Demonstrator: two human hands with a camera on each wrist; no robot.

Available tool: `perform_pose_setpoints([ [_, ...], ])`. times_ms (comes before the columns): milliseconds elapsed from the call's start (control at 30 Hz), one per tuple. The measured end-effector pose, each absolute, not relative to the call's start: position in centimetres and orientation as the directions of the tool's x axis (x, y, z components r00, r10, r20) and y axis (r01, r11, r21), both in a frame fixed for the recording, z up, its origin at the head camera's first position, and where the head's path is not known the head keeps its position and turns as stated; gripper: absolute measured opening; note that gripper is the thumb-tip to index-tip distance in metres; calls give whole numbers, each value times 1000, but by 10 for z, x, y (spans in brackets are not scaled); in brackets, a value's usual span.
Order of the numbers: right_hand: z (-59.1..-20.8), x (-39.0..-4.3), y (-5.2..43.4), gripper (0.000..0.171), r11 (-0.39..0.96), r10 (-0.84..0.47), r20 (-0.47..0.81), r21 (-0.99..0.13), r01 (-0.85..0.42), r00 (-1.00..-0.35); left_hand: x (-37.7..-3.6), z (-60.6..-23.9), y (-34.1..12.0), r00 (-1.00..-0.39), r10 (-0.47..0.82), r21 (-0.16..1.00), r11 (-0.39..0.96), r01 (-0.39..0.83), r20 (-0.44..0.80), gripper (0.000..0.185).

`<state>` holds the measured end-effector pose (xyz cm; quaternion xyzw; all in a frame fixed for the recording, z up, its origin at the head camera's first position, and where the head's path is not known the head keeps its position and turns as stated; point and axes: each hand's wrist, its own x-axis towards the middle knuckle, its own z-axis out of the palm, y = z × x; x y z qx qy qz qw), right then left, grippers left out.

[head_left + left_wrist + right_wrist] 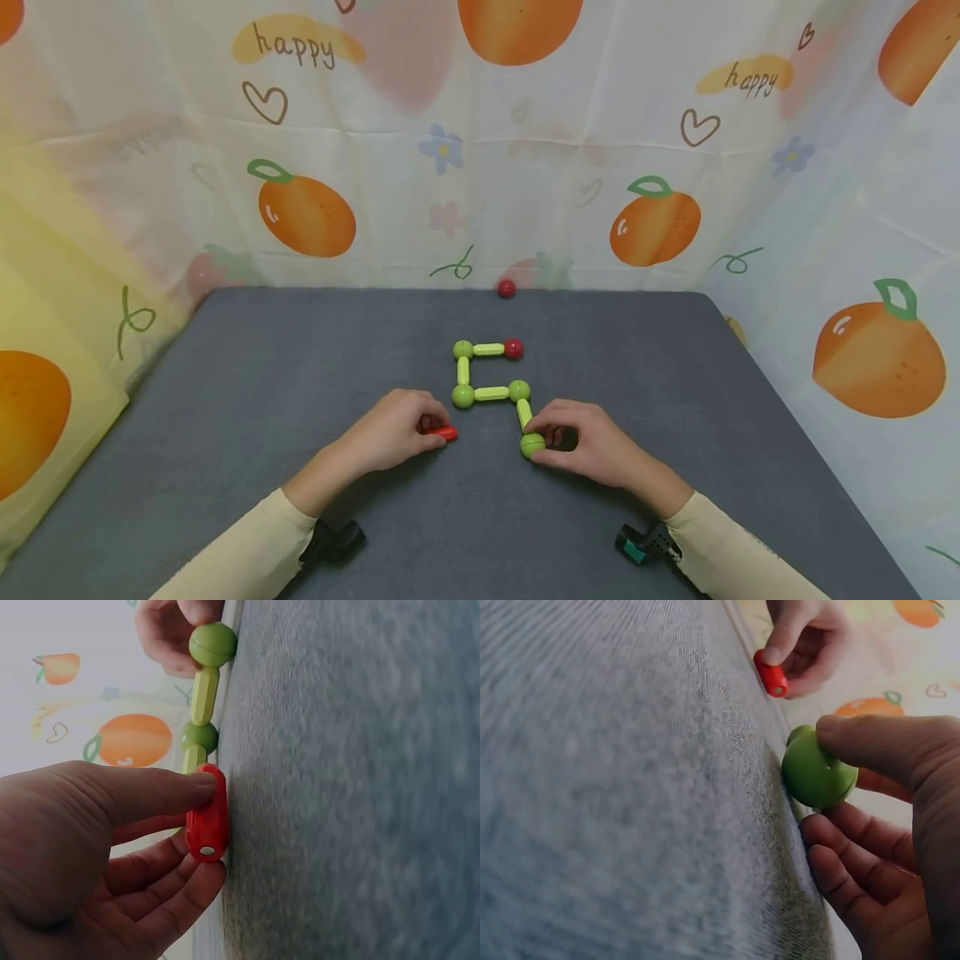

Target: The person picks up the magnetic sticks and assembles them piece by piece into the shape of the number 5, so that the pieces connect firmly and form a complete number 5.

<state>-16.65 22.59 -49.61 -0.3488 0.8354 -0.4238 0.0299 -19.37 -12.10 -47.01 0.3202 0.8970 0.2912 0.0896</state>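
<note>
A chain of several green balls and yellow-green rods lies on the grey table, ending at its far end in a red ball (513,348). My left hand (405,427) pinches a short red magnetic rod (208,817) between thumb and fingers, with a round metal tip showing at its end. That rod is apart from the chain, low over the table. At the chain's near end, my right hand (592,442) pinches a green ball (817,769) with thumb and fingers. A yellow-green rod (523,414) joins this ball to another green ball (519,391).
A loose red ball (506,288) sits at the table's far edge, beyond the chain. Behind the grey table (337,333) hangs a fruit-printed cloth (525,208), which also covers both sides. Dark wrist devices show below both hands.
</note>
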Motion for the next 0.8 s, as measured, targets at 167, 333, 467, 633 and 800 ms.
perform_pose_setpoints([
  [167,-498,-166,224,27,384,-594,274,-729,-567,-756,-189,-466,-109,-769,637,615,584,530,58,12],
  [333,-501,-166,223,24,370,-581,300,-731,-574,-756,-186,-465,-95,-745,664,639,550,537,54,11],
  [467,-503,-167,223,23,358,-572,312,-737,-573,-759,-184,-465,-82,-721,691,638,530,559,58,10],
  [633,-504,-166,222,23,357,-560,315,-743,-566,-766,-181,-466,-66,-689,720,619,506,600,79,11],
  [800,-504,-166,221,23,345,-560,314,-753,-560,-767,-180,-469,-56,-670,738,613,492,618,82,12],
])
